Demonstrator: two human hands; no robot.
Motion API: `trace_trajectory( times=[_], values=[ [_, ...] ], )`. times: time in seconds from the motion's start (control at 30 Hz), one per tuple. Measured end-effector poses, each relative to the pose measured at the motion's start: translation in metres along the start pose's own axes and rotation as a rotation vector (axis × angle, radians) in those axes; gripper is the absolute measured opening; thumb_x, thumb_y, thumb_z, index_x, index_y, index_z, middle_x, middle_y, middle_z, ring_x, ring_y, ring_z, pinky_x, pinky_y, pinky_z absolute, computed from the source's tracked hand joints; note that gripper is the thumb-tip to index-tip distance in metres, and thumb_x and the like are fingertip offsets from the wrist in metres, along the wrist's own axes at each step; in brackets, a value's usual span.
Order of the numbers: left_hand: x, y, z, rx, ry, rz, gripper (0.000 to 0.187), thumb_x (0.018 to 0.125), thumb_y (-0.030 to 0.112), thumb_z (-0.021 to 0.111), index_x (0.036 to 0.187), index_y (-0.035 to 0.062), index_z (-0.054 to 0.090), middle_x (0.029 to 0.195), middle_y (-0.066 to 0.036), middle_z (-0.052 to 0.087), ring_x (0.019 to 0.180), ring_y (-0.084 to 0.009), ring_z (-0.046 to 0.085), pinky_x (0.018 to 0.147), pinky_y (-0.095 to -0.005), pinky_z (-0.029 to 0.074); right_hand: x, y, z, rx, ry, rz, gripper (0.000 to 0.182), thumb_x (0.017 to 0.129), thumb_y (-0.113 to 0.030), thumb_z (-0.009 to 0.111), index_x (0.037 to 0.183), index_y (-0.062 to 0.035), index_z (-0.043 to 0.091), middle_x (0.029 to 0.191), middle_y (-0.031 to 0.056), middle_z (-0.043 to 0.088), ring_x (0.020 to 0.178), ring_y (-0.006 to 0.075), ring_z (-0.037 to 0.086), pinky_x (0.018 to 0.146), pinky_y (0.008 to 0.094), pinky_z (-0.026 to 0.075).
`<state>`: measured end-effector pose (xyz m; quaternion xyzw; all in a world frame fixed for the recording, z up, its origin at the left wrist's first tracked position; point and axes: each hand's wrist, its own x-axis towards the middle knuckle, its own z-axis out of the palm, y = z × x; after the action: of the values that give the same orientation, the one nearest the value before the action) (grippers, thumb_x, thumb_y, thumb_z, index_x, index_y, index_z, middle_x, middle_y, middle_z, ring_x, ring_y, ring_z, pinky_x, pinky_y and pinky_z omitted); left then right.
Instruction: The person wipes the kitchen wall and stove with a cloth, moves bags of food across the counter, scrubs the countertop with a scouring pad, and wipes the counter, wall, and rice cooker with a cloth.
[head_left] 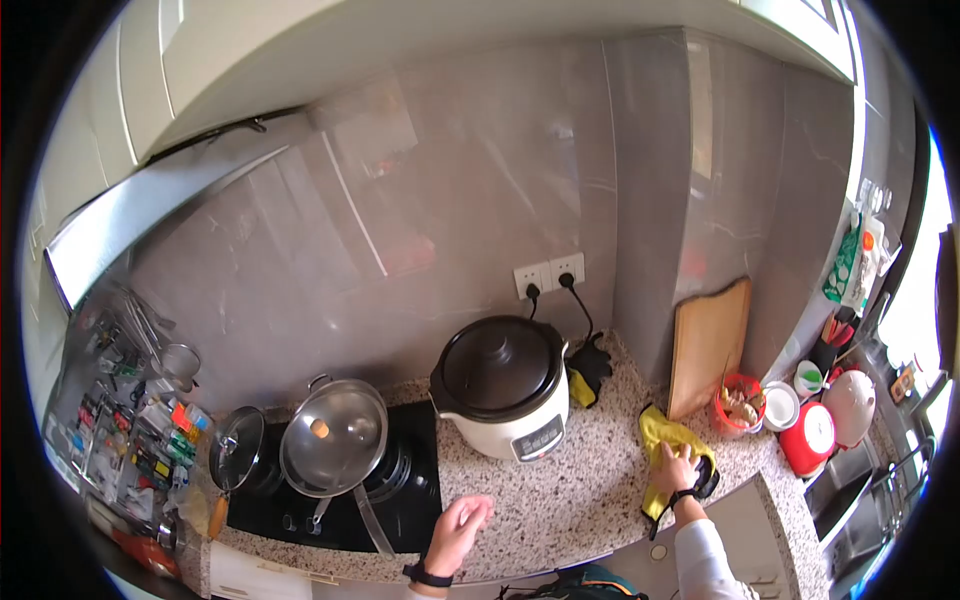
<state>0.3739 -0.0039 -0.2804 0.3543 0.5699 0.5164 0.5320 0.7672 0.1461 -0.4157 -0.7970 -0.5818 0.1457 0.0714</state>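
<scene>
So the yellow cloth point(668, 440) is lying on the speckled counter point(560, 500) over toward the right end, just in front of the wooden cutting board point(708, 345) that leans upright against the wall. It's bunched up and stretched out so its long axis runs from the back near the wall toward the front edge of the counter, with a strip of it trailing down past the wrist. The right hand point(676, 468) sits flat on top of it, palm down, fingers pointing away toward the wall and pressed onto the cloth, more a flat press than a fist as far as I can tell. There's something dark right under or beside that hand but I can't tell what it is. The left hand point(460, 525) comes up from the bottom edge with a black watch on the wrist, hovering over the bare counter in front of the white rice cooker point(505, 390), fingers loosely curled and holding nothing. Left of that is a black cooktop point(405, 505) with a pan under a glass lid point(333, 437).
</scene>
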Motion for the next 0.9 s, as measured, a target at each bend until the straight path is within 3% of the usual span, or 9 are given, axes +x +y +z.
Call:
trace_trajectory(
  times=[0.07, 0.17, 0.23, 0.37, 0.4, 0.47, 0.7, 0.87, 0.9],
  values=[
    [0.033, 0.035, 0.023, 0.165, -0.105, 0.293, 0.025, 0.096, 0.017, 0.060, 0.114, 0.0011, 0.057, 0.105, -0.005, 0.064, 0.097, -0.0135, 0.062, 0.082, -0.0268, 0.049, 0.005, 0.004, 0.000, 0.010, -0.017, -0.013, 0.066, 0.074, -0.031, 0.068, 0.136, -0.0348, 0.046, 0.145, 0.0164, 0.031, 0.126, 0.0508, 0.034, 0.090, 0.0581, 0.046],
    [0.089, 0.079, 0.059, 0.347, -0.020, 0.559, 0.028, 0.092, 0.015, 0.063, 0.115, -0.0009, 0.056, 0.108, -0.013, 0.064, 0.095, -0.0168, 0.065, 0.078, -0.0275, 0.052, 0.009, 0.010, 0.007, -0.018, 0.014, -0.039, 0.068, 0.073, -0.037, 0.071, 0.137, -0.0333, 0.046, 0.142, 0.0177, 0.033, 0.125, 0.0495, 0.036, 0.088, 0.0569, 0.047],
    [0.134, 0.089, 0.076, 0.384, 0.107, 0.700, 0.035, 0.088, 0.016, 0.067, 0.118, 0.0022, 0.055, 0.107, -0.013, 0.060, 0.095, -0.0212, 0.064, 0.073, -0.0290, 0.054, 0.010, 0.013, 0.011, 0.009, 0.023, -0.054, 0.068, 0.072, -0.033, 0.072, 0.135, -0.0311, 0.047, 0.141, 0.0181, 0.032, 0.124, 0.0513, 0.035, 0.087, 0.0570, 0.049],
    [0.201, 0.116, 0.098, 0.913, 0.477, 1.119, 0.043, 0.076, 0.021, 0.073, 0.114, 0.0072, 0.057, 0.106, -0.013, 0.059, 0.096, -0.0339, 0.057, 0.081, -0.0466, 0.047, 0.006, 0.012, 0.010, -0.007, 0.073, -0.088, 0.065, 0.072, -0.036, 0.071, 0.133, -0.0298, 0.049, 0.139, 0.0185, 0.034, 0.121, 0.0506, 0.038, 0.085, 0.0557, 0.049],
    [0.209, 0.118, 0.101, 0.917, 0.485, 1.127, 0.043, 0.076, 0.021, 0.073, 0.114, 0.0072, 0.057, 0.106, -0.013, 0.059, 0.096, -0.0339, 0.057, 0.081, -0.0466, 0.047, 0.006, 0.012, 0.009, -0.009, 0.069, -0.089, 0.065, 0.072, -0.037, 0.071, 0.133, -0.0297, 0.049, 0.138, 0.0189, 0.035, 0.121, 0.0507, 0.038, 0.085, 0.0554, 0.050],
    [0.220, 0.123, 0.107, 1.107, 0.690, 0.852, 0.046, 0.072, 0.025, 0.076, 0.110, 0.0085, 0.058, 0.109, -0.013, 0.058, 0.097, -0.0381, 0.055, 0.083, -0.0494, 0.045, 0.008, 0.015, 0.011, 0.004, 0.064, -0.101, 0.067, 0.071, -0.039, 0.071, 0.133, -0.0297, 0.049, 0.139, 0.0199, 0.035, 0.120, 0.0485, 0.039, 0.083, 0.0563, 0.049],
    [0.221, 0.125, 0.114, 1.285, 0.824, 0.880, 0.042, 0.069, 0.029, 0.077, 0.104, 0.0124, 0.061, 0.109, -0.007, 0.059, 0.102, -0.0320, 0.052, 0.083, -0.0467, 0.041, 0.008, 0.015, 0.007, -0.012, 0.062, -0.142, 0.068, 0.069, -0.036, 0.072, 0.133, -0.0290, 0.050, 0.135, 0.0186, 0.036, 0.117, 0.0462, 0.040, 0.080, 0.0538, 0.051],
    [0.237, 0.122, 0.080, 0.975, 0.518, 1.004, 0.042, 0.071, 0.027, 0.078, 0.106, 0.0102, 0.062, 0.108, -0.010, 0.063, 0.099, -0.0366, 0.056, 0.084, -0.0487, 0.045, 0.007, 0.018, 0.013, -0.050, 0.131, -0.203, 0.067, 0.073, -0.034, 0.071, 0.135, -0.0252, 0.048, 0.132, 0.0224, 0.038, 0.116, 0.0493, 0.040, 0.081, 0.0528, 0.052],
    [0.237, 0.122, 0.073, 0.923, 0.486, 1.027, 0.047, 0.072, 0.033, 0.077, 0.109, 0.0084, 0.062, 0.108, -0.013, 0.064, 0.098, -0.0385, 0.058, 0.084, -0.0491, 0.045, 0.005, 0.019, 0.013, -0.056, 0.117, -0.202, 0.067, 0.073, -0.034, 0.071, 0.135, -0.0252, 0.048, 0.132, 0.0224, 0.038, 0.116, 0.0493, 0.040, 0.081, 0.0528, 0.052]
  ],
)
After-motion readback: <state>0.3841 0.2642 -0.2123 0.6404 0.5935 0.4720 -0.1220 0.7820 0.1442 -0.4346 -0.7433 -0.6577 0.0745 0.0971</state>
